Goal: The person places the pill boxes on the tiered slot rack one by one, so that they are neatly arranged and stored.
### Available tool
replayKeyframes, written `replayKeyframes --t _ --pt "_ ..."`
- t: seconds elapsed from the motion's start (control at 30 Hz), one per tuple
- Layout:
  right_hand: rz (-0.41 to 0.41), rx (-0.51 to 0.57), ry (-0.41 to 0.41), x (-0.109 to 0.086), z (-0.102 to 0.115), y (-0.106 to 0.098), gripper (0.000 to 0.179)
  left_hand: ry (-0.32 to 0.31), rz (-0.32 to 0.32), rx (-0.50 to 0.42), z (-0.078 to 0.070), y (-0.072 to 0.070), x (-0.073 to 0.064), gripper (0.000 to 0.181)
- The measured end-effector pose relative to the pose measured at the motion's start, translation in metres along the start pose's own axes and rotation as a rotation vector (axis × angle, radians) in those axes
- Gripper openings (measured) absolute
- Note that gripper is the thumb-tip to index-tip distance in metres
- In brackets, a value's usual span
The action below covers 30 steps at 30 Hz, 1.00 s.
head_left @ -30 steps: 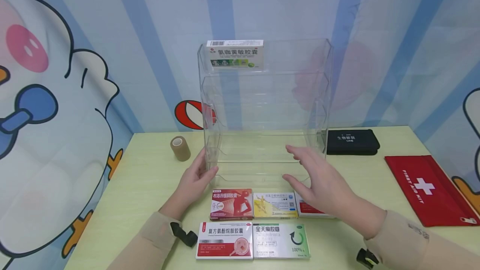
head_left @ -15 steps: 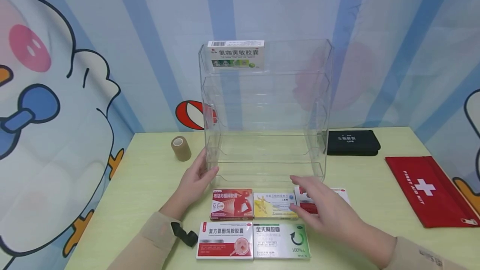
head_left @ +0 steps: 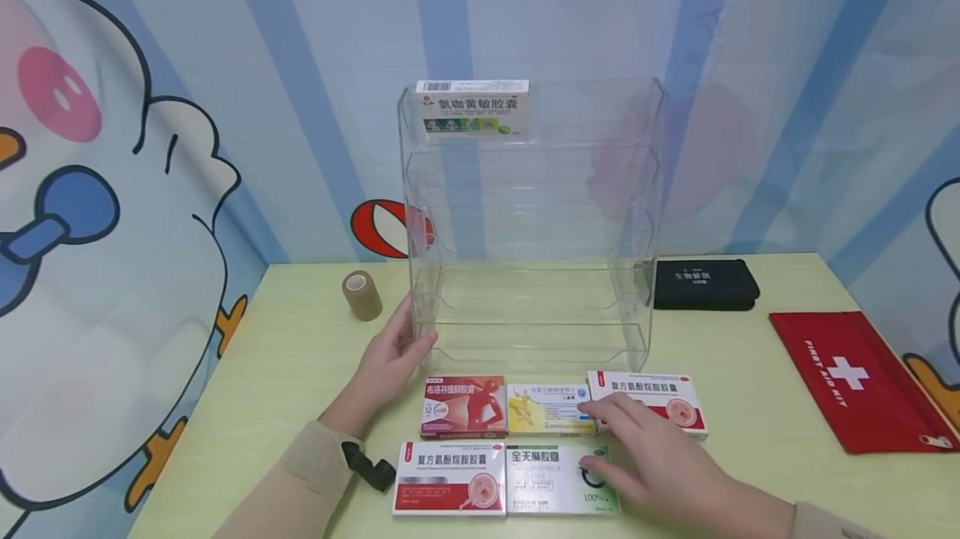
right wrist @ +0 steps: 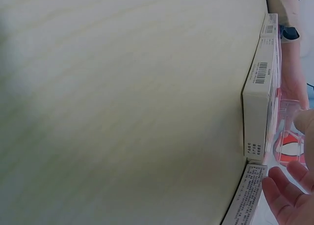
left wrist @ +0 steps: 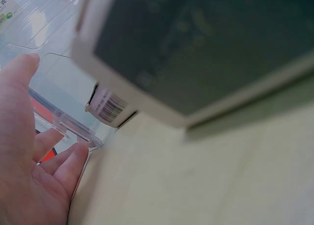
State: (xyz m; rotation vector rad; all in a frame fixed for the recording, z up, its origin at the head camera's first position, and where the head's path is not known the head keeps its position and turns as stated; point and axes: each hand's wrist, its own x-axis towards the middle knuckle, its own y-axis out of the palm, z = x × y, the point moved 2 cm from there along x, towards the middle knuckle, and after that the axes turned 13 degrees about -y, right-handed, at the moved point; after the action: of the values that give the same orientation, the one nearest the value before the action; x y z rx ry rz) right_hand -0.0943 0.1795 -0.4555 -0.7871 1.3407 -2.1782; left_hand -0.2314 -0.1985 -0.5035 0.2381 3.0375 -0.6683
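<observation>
A clear acrylic tiered rack (head_left: 532,297) stands upright, with a white medicine box (head_left: 472,110) in its top tier at the left. My left hand (head_left: 390,360) holds the rack's lower left side, thumb at the front; the left wrist view shows the thumb and fingers (left wrist: 68,171) around its edge. My right hand (head_left: 667,464) hovers with spread, slightly bent fingers over a green-and-white medicine box (head_left: 536,481), partly covering it. Whether it touches is unclear. Beside that lies a red-and-white medicine box (head_left: 448,481). Behind are red (head_left: 463,407), yellow (head_left: 550,410) and another red-and-white box (head_left: 637,393).
A brown bandage roll (head_left: 362,296) stands left of the rack. To the right lie a black case (head_left: 705,285) and a red first aid pouch (head_left: 862,381). A printed cloth backdrop (head_left: 330,106) rises behind the table (head_left: 247,406).
My right hand has come down and toward me, from in front of the rack to over the green-and-white box, uncovering the back-right box. My left hand stays on the rack.
</observation>
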Motion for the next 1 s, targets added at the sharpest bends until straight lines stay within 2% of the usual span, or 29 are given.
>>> replayKeyframes --t 0.33,0.57,0.77,1.0 --pt "0.088 0.011 0.052 -0.005 -0.005 0.004 0.057 -0.01 0.004 -0.003 -0.001 -0.001 -0.001 0.08" --pt "0.155 0.081 0.068 -0.009 -0.01 0.007 0.058 -0.026 0.001 0.005 -0.001 -0.001 -0.002 0.08" --pt "0.174 0.115 0.086 -0.01 -0.013 0.009 0.061 -0.025 0.001 0.005 -0.002 -0.001 -0.002 0.08" --pt "0.199 0.101 0.095 -0.013 -0.014 0.009 0.072 -0.011 -0.001 0.008 0.0 0.0 0.0 0.08"
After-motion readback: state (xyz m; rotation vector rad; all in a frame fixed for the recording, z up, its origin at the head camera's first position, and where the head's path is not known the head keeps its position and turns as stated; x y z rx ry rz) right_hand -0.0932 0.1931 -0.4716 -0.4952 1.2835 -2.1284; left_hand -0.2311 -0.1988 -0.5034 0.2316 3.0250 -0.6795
